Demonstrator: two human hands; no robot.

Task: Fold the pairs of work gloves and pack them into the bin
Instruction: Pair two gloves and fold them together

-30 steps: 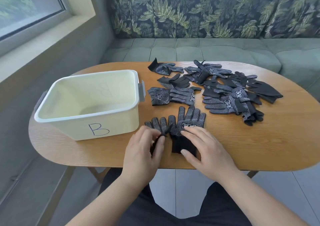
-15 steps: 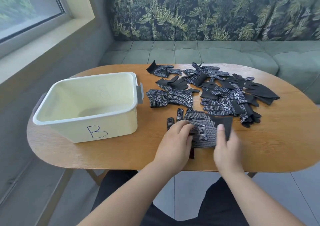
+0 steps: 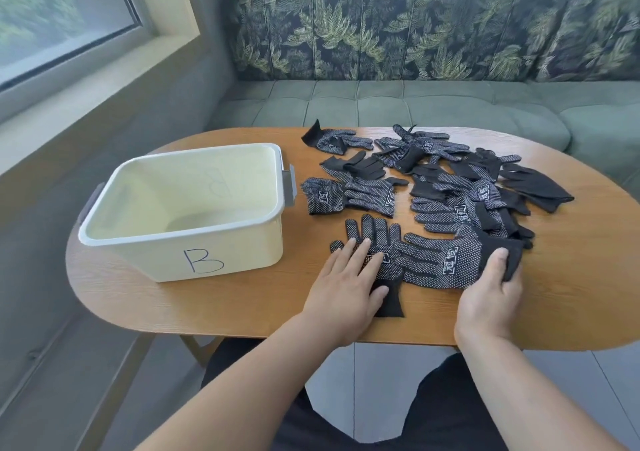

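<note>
Working pair at near edge of table (image 3: pixel 571 277), just right of bin (image 3: pixel 173 240). Lower glove (image 3: pixel 375 234) flat, fingers pointing away, black cuff toward the seat. Upper glove (image 3: pixel 446 263) crosswise over it, fingers pointing left, cuff at the right end. Not aligned, so not ready to fold.

Left hand (image 3: pixel 346 284): flat, fingers straight, pressing down on lower glove's palm area. Right hand (image 3: pixel 491 295): thumb on top of upper glove's cuff, fingers curled beneath, pinching the cuff.

Judged step: squaring the two gloves before the fold. To do well: pin lower glove with left palm, swing upper glove round by the cuff, fingers onto fingers, cuff onto cuff. Smooth flat, then fold fingertips toward cuffs. Soft knit, dotted faces likely to drag on each other, so lift rather than slide.

Bin cream, marked B, nothing visible inside, no glove touching it. Heap of loose gloves (image 3: pixel 460 205) just beyond the pair, near upper glove's cuff end; risk of snagging a stray. Sofa (image 3: pixel 415 104) behind table.
</note>
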